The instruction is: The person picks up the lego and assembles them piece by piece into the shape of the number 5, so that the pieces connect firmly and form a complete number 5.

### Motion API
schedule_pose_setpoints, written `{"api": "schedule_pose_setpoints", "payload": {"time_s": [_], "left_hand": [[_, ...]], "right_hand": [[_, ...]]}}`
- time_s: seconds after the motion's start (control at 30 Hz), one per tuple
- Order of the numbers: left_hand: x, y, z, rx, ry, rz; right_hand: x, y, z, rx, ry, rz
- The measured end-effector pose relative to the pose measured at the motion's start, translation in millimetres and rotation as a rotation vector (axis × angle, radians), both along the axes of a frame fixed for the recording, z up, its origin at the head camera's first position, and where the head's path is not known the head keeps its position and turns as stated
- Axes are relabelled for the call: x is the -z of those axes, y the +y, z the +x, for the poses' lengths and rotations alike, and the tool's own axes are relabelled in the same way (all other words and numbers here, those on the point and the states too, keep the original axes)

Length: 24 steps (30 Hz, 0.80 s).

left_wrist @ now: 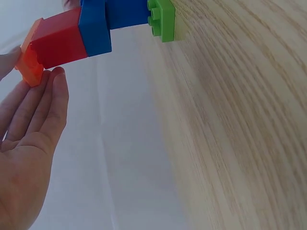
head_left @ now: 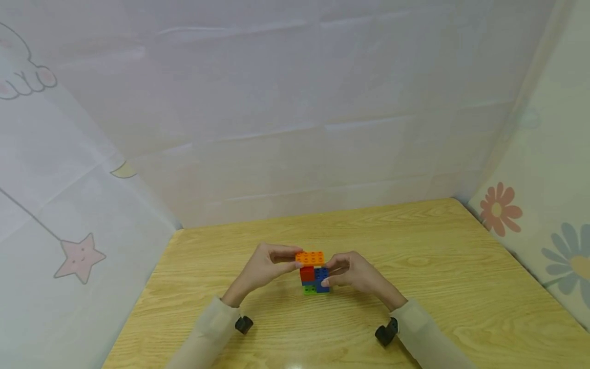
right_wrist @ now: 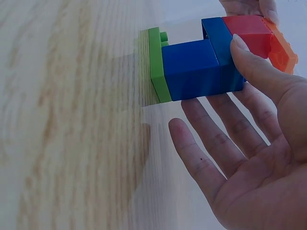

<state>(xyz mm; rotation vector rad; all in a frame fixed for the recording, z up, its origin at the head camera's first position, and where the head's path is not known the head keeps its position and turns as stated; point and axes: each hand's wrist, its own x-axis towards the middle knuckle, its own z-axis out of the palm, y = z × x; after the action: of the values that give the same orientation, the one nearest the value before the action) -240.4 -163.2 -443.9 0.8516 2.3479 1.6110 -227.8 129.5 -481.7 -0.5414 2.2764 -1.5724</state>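
A small tower of toy building bricks stands upright on the table. At its foot is a thin green plate (right_wrist: 158, 67) with studs, bearing a dark blue brick (right_wrist: 189, 69). A second blue brick (right_wrist: 221, 53) lies across that one, and a red brick (left_wrist: 60, 39) sits on one end of it. My left hand (head_left: 261, 267) pinches a flat orange brick (head_left: 310, 258) at the top, over the red brick, between thumb and fingers. From the other side my right hand (head_left: 357, 274) holds the upper blue brick, thumb on one face and fingers behind.
The wood-grain table (head_left: 207, 328) runs back to a pale cloth wall (head_left: 299, 169). Patterned cloth sides (head_left: 530, 246) flank it at left and right. A small black device (head_left: 244, 324) is strapped at each wrist.
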Motion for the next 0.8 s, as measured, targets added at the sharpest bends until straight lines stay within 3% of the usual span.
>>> {"api": "schedule_pose_setpoints", "payload": {"time_s": [0.53, 0.8], "left_hand": [[2.8, 6.1, 7.6, -0.011, -0.020, -0.015], [2.4, 7.2, 9.2, -0.009, 0.014, -0.054]], "right_hand": [[1.1, 0.7, -0.1, -0.027, 0.004, -0.025], [3.6, 1.0, -0.7, -0.038, 0.015, -0.027]]}}
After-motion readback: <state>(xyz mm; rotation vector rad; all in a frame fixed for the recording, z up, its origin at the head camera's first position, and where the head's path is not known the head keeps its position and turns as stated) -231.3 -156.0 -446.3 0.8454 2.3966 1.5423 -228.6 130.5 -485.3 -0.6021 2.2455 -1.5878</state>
